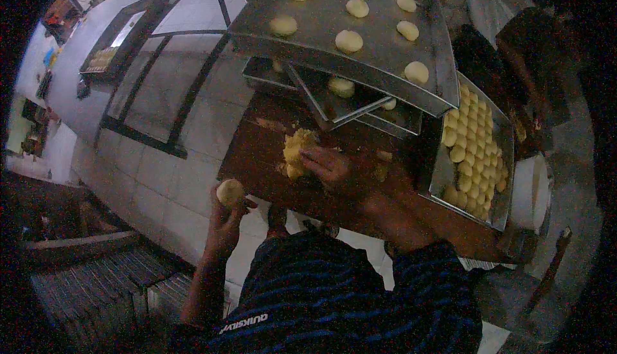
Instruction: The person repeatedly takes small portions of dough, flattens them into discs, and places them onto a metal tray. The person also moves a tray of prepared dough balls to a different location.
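Note:
My left hand (227,216) is raised beside the table's left edge, its fingers curled around a round dough ball (231,192). Over the brown tabletop (260,161), my right hand (328,163) touches a crumbly yellow mound (300,154) with its fingertips; whether it pinches some of it is too dim to tell. Beyond the hands, a large metal tray (318,16) carries several spaced pale dough rounds (349,41). Beneath it are smaller metal pans (328,113) with more rounds. At the right, a deep metal tray (508,171) holds many small yellow balls (465,154) packed in rows.
A dark metal frame (178,113) stands on the tiled floor to the left. Stacked metal racks or trays (106,286) lie at the lower left. A white round container (530,192) is right of the deep tray. Another person's arm (547,272) shows at the far right.

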### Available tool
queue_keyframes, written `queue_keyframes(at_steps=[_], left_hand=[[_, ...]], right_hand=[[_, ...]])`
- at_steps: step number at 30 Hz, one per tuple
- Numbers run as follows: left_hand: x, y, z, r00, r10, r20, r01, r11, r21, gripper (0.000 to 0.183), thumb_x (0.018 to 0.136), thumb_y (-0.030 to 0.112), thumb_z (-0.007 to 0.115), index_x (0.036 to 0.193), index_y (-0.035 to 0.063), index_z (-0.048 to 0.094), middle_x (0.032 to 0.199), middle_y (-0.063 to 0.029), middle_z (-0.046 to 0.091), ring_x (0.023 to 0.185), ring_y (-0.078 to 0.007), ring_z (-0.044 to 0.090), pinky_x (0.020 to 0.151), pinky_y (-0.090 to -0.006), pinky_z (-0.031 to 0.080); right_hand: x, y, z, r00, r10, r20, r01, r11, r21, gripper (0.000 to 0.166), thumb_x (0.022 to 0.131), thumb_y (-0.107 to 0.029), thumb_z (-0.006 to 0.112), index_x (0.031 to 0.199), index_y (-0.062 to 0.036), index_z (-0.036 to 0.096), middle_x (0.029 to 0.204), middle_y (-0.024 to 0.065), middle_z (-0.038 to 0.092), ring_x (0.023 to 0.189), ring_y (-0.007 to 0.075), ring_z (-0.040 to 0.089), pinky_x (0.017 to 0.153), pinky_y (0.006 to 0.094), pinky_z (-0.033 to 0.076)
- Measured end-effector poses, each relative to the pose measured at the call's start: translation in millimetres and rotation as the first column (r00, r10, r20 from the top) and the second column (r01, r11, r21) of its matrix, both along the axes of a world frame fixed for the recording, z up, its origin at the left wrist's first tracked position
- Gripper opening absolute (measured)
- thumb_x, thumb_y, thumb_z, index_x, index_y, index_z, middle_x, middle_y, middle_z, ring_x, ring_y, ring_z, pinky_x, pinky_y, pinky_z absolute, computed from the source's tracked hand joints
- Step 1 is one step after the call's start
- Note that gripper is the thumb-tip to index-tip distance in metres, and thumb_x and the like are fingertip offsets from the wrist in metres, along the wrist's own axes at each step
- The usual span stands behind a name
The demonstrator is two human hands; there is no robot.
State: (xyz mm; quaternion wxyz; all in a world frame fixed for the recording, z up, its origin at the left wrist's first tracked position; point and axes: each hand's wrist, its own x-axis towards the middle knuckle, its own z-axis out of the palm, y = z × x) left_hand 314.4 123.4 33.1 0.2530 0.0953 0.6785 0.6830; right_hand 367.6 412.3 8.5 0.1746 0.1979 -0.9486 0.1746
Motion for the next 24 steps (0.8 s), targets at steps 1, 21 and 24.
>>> queue_keyframes(at_steps=[1, 21, 24], left_hand=[[-5, -2, -9, 0.999, 0.017, -0.029, -0.017, 1.0, -0.016, 0.033, 0.094, 0.02, 0.052, 0.123, 0.0039, 0.046, 0.115, -0.0099, 0.051, 0.096, -0.0187, 0.053, 0.085, -0.0309, 0.045], [-5, 158, 3, 0.985, -0.169, 0.02, 0.16, 0.959, 0.236, 0.033, 0.086, 0.019, 0.064, 0.114, 0.0015, 0.058, 0.101, -0.0085, 0.063, 0.09, -0.016, 0.06, 0.076, -0.028, 0.05], [8, 162, 7, 0.967, -0.241, 0.084, 0.225, 0.96, 0.165, 0.033, 0.087, 0.021, 0.062, 0.114, 0.0028, 0.058, 0.101, -0.007, 0.063, 0.094, -0.0166, 0.058, 0.079, -0.0293, 0.048]], right_hand=[[3, 3, -2, 1.0, -0.001, -0.004, 0.001, 1.0, 0.019, 0.037, 0.08, -0.005, 0.052, 0.116, -0.0031, 0.059, 0.124, 0.0152, 0.056, 0.114, 0.0306, 0.054, 0.096, 0.0401, 0.046], [69, 19, 57, 0.868, -0.457, 0.194, 0.495, 0.825, -0.271, 0.03, 0.08, -0.009, 0.066, 0.109, -0.0116, 0.064, 0.111, 0.0074, 0.062, 0.106, 0.0288, 0.058, 0.09, 0.0366, 0.046], [62, 5, 54, 0.712, -0.576, 0.401, 0.699, 0.537, -0.472, 0.031, 0.077, -0.006, 0.066, 0.107, -0.0122, 0.065, 0.118, 0.0053, 0.059, 0.107, 0.0286, 0.057, 0.092, 0.0365, 0.045]])
